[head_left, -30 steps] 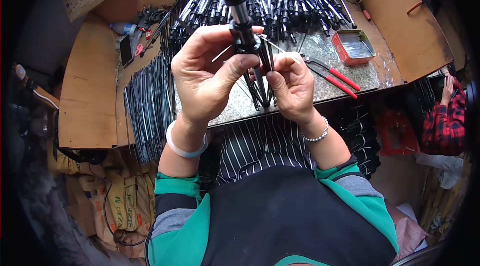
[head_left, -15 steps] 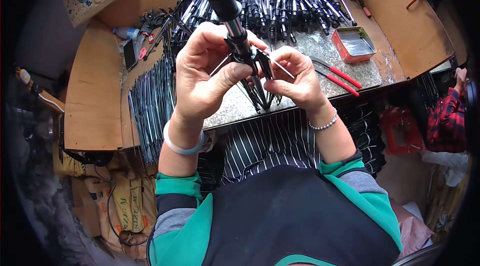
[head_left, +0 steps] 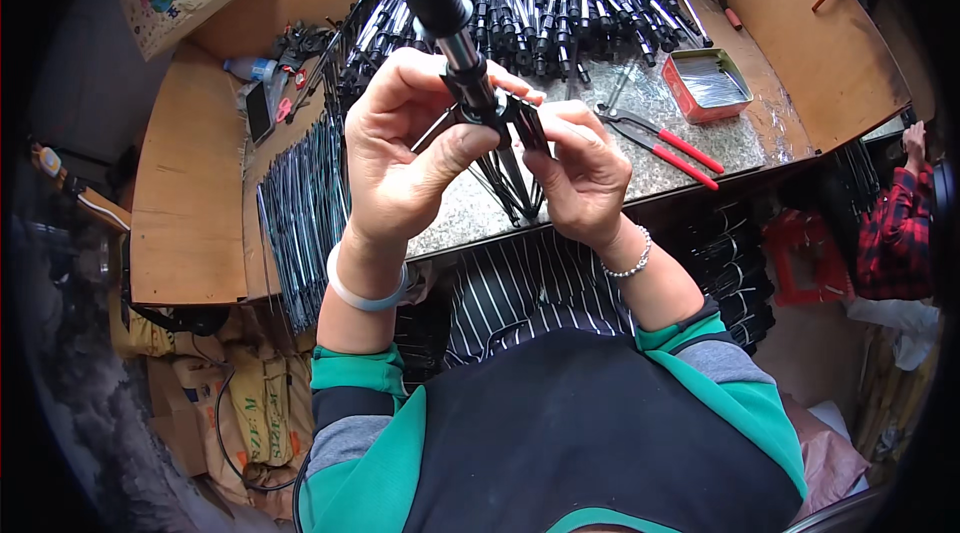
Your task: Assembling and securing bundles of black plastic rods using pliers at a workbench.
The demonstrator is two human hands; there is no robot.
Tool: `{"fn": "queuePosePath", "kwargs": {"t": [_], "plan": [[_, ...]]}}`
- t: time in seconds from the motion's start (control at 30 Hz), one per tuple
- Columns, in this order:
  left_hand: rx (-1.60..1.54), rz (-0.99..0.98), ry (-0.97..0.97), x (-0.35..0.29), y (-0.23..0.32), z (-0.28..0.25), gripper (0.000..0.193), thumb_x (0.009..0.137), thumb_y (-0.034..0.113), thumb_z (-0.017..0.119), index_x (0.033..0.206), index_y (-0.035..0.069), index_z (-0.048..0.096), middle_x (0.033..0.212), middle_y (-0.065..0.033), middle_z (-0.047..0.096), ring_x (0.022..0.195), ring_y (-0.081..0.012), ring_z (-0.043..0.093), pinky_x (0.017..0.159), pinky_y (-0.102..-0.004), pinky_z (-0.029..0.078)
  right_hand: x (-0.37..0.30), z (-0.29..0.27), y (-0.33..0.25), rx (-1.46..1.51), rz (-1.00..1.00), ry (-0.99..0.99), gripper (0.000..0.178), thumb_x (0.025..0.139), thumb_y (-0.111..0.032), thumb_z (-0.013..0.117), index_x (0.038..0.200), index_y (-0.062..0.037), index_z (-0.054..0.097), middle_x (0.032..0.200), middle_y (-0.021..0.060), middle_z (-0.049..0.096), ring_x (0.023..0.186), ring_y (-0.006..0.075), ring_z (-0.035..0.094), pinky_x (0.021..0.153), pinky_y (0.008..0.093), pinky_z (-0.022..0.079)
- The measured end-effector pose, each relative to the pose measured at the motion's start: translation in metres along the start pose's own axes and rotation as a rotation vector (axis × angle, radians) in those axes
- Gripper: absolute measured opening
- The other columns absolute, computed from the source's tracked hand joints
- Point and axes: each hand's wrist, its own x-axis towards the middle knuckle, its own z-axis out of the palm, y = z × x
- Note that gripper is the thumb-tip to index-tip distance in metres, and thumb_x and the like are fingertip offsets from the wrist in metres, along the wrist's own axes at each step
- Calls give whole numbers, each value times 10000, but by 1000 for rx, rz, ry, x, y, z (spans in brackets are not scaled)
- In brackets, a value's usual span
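Observation:
A partly assembled umbrella frame [head_left: 462, 53] is held up before me. Its black cylindrical end points up toward the camera, and thin dark ribs hang below the collar on its chrome shaft. My left hand [head_left: 400, 153] is closed round the frame at the collar, thumb pressed across the front. My right hand [head_left: 588, 178] pinches the black ribs just right of the shaft, its fingertips partly hidden behind them. Beyond that hand, pincers [head_left: 685, 155] with red handles lie on the speckled tabletop [head_left: 460, 218].
Many umbrella shafts [head_left: 540, 8] are heaped at the back. Bundled thin ribs [head_left: 305, 218] lie along the left. A red tin [head_left: 722, 114] of thin metal pieces stands at the right. Scissors [head_left: 285, 107] and a phone [head_left: 260, 113] lie far left. Another person's checked sleeve [head_left: 893, 243] shows at the right.
My right hand has moved left and closed in on the ribs. The thin light rod sticking out past its fingers no longer shows. The black end has tipped slightly left.

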Motion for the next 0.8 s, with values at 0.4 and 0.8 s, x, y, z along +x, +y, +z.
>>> {"fn": "queuePosePath", "kwargs": {"t": [0.4,0.8], "plan": [[-38,7,16,2,0,1,293,758,-33,654,952,18,440,965,-173,584,924,-260,605,825,-367,500,3,9,1,-370,-286,123,306,735,75,618,1036,25,604,905,122,599,787,244,578,676,317,478],[-51,84,87,1,-5,10,344,757,-124,604,979,34,394,1007,-241,586,950,-293,606,812,-390,521,3,7,-1,-506,-388,46,389,713,43,640,1098,27,587,960,113,585,787,236,572,667,323,472]]}}
